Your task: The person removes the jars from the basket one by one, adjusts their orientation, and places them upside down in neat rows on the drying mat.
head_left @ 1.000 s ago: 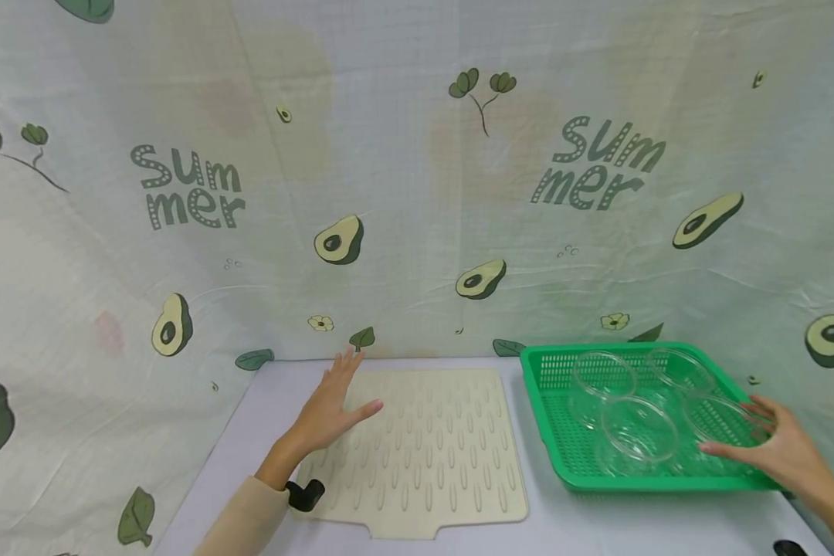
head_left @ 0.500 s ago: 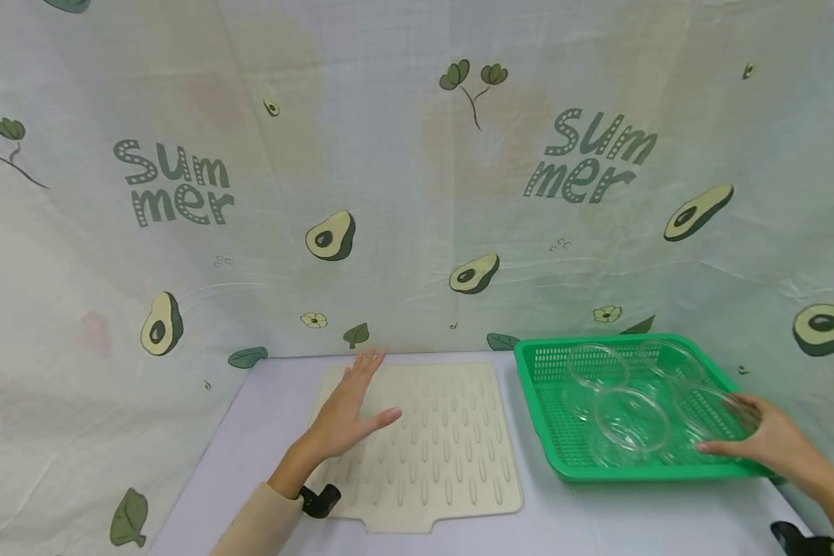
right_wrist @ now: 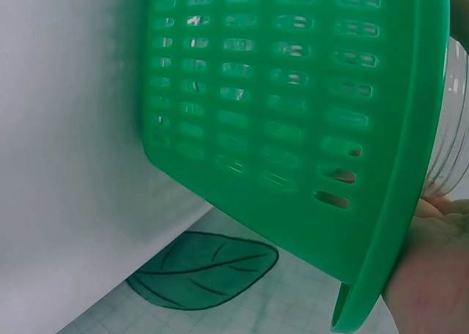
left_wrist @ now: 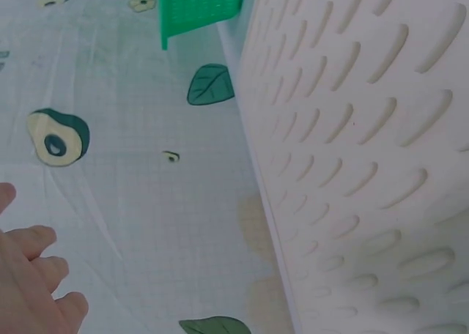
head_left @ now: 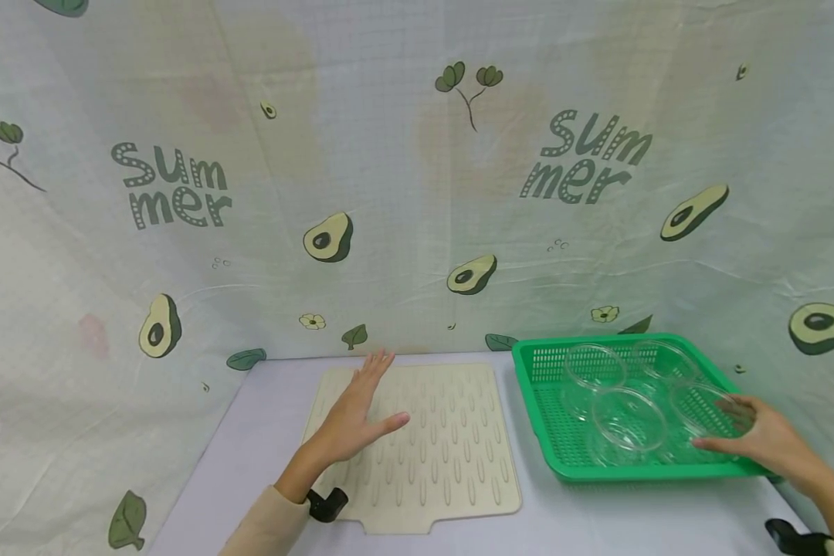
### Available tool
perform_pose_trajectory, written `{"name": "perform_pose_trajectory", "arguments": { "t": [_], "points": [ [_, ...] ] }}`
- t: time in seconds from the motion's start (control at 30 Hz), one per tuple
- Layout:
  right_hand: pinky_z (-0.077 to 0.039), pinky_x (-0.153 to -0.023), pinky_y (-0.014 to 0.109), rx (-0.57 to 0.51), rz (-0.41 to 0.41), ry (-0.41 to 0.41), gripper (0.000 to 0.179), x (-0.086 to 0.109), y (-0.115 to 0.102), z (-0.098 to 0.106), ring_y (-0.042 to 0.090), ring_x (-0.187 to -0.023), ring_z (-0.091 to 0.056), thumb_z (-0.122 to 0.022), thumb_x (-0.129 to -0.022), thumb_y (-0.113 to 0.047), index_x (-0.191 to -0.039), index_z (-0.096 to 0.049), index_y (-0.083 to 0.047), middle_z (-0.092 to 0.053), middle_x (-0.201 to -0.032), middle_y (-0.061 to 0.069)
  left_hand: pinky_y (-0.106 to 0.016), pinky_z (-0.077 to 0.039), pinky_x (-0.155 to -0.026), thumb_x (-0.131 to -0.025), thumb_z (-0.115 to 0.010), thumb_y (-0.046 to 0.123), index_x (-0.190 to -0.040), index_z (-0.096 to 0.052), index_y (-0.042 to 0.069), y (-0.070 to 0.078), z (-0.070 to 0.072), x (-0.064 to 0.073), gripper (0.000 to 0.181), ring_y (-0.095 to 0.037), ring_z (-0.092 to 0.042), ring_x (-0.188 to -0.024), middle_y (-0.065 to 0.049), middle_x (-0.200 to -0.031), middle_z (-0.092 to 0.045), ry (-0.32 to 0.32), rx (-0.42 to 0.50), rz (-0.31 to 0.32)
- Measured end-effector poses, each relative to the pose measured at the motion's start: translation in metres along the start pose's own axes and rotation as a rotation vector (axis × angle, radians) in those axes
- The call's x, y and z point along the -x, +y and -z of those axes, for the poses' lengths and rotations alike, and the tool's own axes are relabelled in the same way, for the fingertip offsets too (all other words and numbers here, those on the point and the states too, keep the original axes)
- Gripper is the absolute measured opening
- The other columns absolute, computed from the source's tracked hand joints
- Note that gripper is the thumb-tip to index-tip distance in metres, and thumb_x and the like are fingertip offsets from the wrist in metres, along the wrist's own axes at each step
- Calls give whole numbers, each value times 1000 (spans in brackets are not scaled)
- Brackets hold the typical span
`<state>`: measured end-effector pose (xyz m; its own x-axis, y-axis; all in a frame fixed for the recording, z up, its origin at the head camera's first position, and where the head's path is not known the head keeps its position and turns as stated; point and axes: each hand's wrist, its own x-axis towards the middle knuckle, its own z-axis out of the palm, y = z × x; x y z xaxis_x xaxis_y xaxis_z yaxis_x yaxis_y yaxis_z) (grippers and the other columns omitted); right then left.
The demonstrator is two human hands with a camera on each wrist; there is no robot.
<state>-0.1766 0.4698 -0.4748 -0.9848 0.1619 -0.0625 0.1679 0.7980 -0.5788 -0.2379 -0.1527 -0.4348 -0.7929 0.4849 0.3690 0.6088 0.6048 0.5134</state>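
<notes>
My right hand (head_left: pixel 771 440) curls round the right side of a clear round container (head_left: pixel 696 413) in the green basket (head_left: pixel 544 440). Its thumb lies along the near side and the fingers show through the clear wall. In the right wrist view, the clear container (right_wrist: pixel 451 125) rises past the basket rim beside the palm (right_wrist: pixel 432 268); most fingers are hidden. Over the left part of a cream ridged mat (head_left: pixel 459 440), my left hand (head_left: pixel 350 421) is held with fingers straight and thumb spread, holding nothing. The left wrist view shows its fingers (left_wrist: pixel 44 275) apart from the mat.
Several more clear containers (head_left: pixel 628 421) stand close together in the basket. Mat and basket lie side by side on a white tabletop (head_left: pixel 250 463). A printed avocado cloth (head_left: pixel 389 193) hangs behind the table's far edge.
My left hand has moved slightly right over the mat. The right hand has settled closer round the container, which stays in the basket. The head view has shifted a little.
</notes>
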Motion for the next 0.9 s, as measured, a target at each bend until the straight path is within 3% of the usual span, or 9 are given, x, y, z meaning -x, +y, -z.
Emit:
{"name": "perform_pose_trajectory", "arguments": {
  "t": [0.3,0.47,0.5,0.57,0.63,0.73,0.8,0.87,0.9],
  "points": [
    [-33,-90,76,-139,11,76,121,10,-7,1,68,-127,-21,-81,-85,-37,-148,6,19,-20,-142,49,-53,-7,-120,-91,-65,56,-161,-11,28,7,-1,-5,93,-21,-1,-152,2,-166,-8,-12,9,-24],
    [-42,-85,70,-211,36,146,115,12,-5,-2,68,-126,-24,-81,-86,-30,-152,3,14,-25,-141,45,-57,-9,-119,-91,-65,54,-162,-13,26,15,-1,-7,92,-24,-2,-152,0,-166,-10,-5,32,-52],
    [-47,-83,65,-222,30,170,114,13,-5,-2,67,-126,-25,-81,-86,-29,-153,1,12,-29,-139,42,-58,-10,-118,-91,-65,54,-162,-13,25,17,-1,-8,92,-25,-2,-152,-1,-166,-10,-3,36,-59],
    [-54,-80,46,-249,18,219,112,15,-3,-4,62,-132,-25,-81,-86,-28,-157,0,5,-42,-134,22,-59,-10,-118,-91,-66,53,-162,-13,24,20,-2,-8,92,-25,-2,-152,0,-166,-10,-5,46,-71],
    [-53,-86,46,-290,18,256,111,19,-3,-5,55,-140,-20,-80,-87,-28,-159,1,-3,-44,-131,-1,-60,-10,-118,-91,-66,52,-162,-13,25,23,-2,-8,92,-25,-1,-152,0,-166,-10,-5,55,-81],
    [-35,-109,56,-363,52,295,107,22,-7,-4,39,-149,-8,-78,-90,-24,-161,2,-16,-36,-148,-11,-59,-10,-118,-92,-66,52,-162,-12,26,26,-2,-8,92,-24,-1,-152,2,-166,-8,-3,57,-91],
    [-17,-111,67,-392,77,323,104,24,-12,-3,27,-152,-3,-76,-91,-21,-161,0,-21,-23,-161,-5,-59,-10,-118,-92,-66,52,-162,-12,25,27,-2,-9,92,-24,-1,-152,2,-166,-8,-1,57,-97],
    [-13,-119,52,-398,93,357,101,26,-17,-1,16,-152,-4,-76,-91,-19,-161,-4,-24,-15,-164,-3,-57,-9,-119,-92,-66,52,-162,-12,26,29,-2,-10,92,-22,0,-152,3,-166,-7,-1,57,-96],
    [-13,-120,47,-396,94,375,99,27,-19,-1,10,-151,-6,-76,-90,-18,-161,-7,-25,-18,-162,-9,-57,-9,-119,-92,-66,52,-162,-12,26,29,-2,-10,92,-22,0,-152,4,-166,-7,-2,58,-97]
  ]
}}
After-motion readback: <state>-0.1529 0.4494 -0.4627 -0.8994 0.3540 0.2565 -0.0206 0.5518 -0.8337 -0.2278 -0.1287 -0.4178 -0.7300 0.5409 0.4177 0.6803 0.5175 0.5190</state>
